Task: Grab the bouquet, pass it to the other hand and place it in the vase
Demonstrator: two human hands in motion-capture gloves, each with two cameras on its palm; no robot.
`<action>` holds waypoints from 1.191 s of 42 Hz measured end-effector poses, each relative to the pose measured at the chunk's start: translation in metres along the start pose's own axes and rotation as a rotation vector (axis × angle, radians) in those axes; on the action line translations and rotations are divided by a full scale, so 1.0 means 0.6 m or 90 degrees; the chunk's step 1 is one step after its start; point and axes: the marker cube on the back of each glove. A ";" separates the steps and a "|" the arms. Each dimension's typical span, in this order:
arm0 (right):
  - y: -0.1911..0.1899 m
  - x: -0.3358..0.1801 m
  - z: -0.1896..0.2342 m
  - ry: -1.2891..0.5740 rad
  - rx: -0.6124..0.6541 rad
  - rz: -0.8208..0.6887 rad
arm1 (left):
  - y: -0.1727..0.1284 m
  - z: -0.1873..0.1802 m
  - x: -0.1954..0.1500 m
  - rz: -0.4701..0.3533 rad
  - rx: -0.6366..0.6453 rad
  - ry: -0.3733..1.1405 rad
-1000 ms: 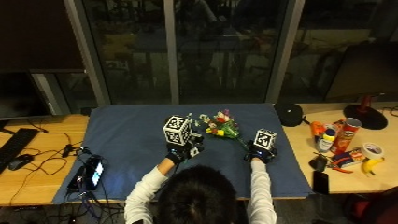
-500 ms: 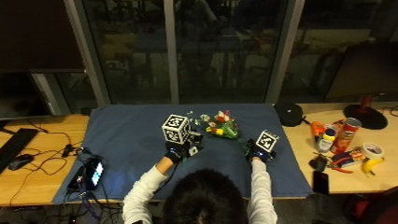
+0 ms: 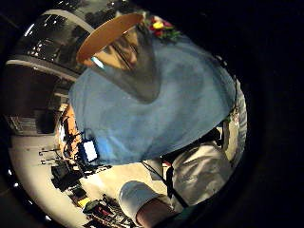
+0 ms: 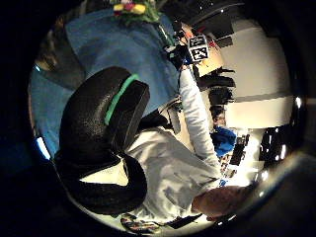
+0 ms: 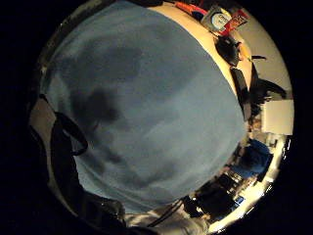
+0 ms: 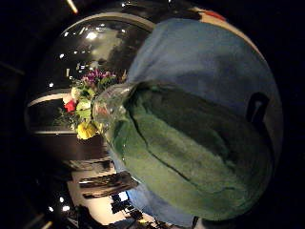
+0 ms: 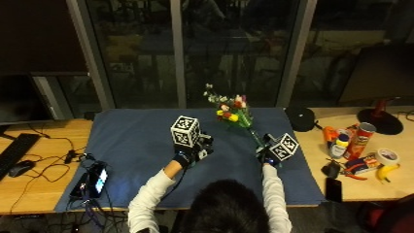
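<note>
Fingers of your right hand (image 7: pixel 277 151) are wrapped around the green stem end of the bouquet (image 7: pixel 234 114), which rises tilted from that hand, its blooms lifted over the far part of the blue cloth (image 7: pixel 136 141). Your left hand (image 7: pixel 189 148) is beside the vase (image 3: pixel 124 54) near the cloth's middle; whether its fingers close on the vase, you cannot tell here.

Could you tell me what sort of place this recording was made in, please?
Probably an office or lab workspace at night: a wooden desk with a keyboard and mouse, dark windows behind, and a blue cloth laid as a work area.
</note>
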 end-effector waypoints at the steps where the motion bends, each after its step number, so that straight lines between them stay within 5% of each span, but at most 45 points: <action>1: 0.000 -0.010 -0.009 -0.035 0.011 -0.016 | -0.002 -0.001 0.001 0.002 0.000 0.003; 10: 0.038 -0.082 -0.103 -0.185 0.070 -0.019 | -0.036 -0.015 0.024 0.028 -0.001 0.061; 16: 0.028 -0.140 -0.124 -0.386 0.103 -0.169 | -0.065 -0.041 0.041 0.038 0.024 0.119; 23: 0.072 -0.182 -0.141 -0.517 0.052 -0.241 | -0.097 -0.078 0.060 0.062 0.083 0.250; 39: 0.146 -0.250 -0.114 -0.654 -0.018 -0.312 | -0.174 -0.107 0.096 0.062 0.085 0.606; 50: 0.145 -0.269 -0.079 -0.659 -0.035 -0.318 | -0.182 -0.095 0.107 0.074 -0.010 0.768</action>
